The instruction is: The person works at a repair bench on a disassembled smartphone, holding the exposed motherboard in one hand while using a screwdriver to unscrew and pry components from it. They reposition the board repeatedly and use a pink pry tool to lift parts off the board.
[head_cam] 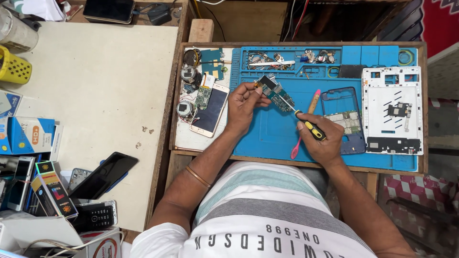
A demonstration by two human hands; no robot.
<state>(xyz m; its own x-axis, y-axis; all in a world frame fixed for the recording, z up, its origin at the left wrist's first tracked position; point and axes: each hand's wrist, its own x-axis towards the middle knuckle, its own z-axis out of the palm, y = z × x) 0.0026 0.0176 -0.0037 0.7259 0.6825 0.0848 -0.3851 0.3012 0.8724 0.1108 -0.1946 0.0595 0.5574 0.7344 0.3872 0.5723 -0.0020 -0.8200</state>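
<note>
My left hand (245, 104) pinches a small green circuit board (276, 93) and holds it above the blue repair mat (267, 134). My right hand (321, 141) grips a screwdriver with a black and yellow handle (311, 129); its thin shaft points up-left and its tip touches the board. A pink toothbrush (306, 123) lies on the mat under my right hand. A blue phone frame with a board in it (344, 119) sits just right of that hand.
A white phone (210, 111) and loose parts lie left of the mat. A white tablet back frame (393, 111) rests at the right. Small parts fill the mat's top trays (287, 58). Phones and boxes (57, 186) crowd the pale table at left, beside a yellow cup (14, 67).
</note>
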